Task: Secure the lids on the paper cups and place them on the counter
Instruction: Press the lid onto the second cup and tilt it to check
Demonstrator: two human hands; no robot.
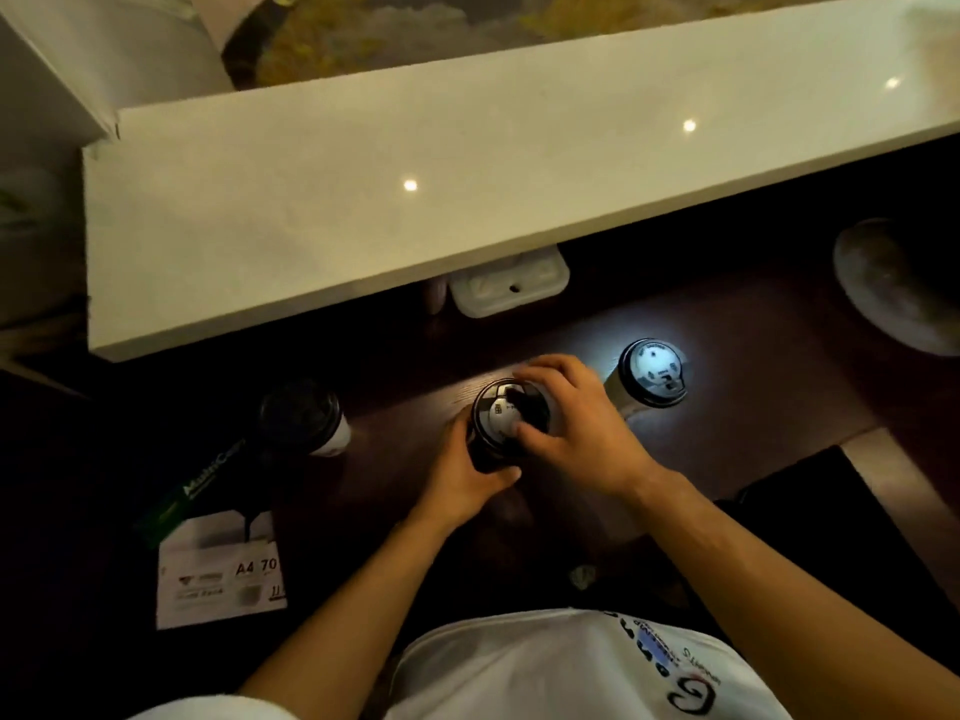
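Note:
Three paper cups stand on a dark wooden desk point(727, 356) below a raised white counter point(415, 163). My left hand point(462, 470) grips the side of the middle cup point(483, 454). My right hand point(576, 423) lies over its lid point(501, 413), thumb and fingers pressing on the lid's top and rim. To the right stands a second cup with a lid point(652, 371) on it, brightly lit. A third cup point(306, 415) with a dark lid stands at the left in shadow.
A white plastic holder point(509, 288) sits under the counter's edge. A pack of A4 paper point(218, 558) lies at the lower left. A grey rounded object point(898, 283) is at the far right, and a black mat point(821, 511) lies right of my forearm.

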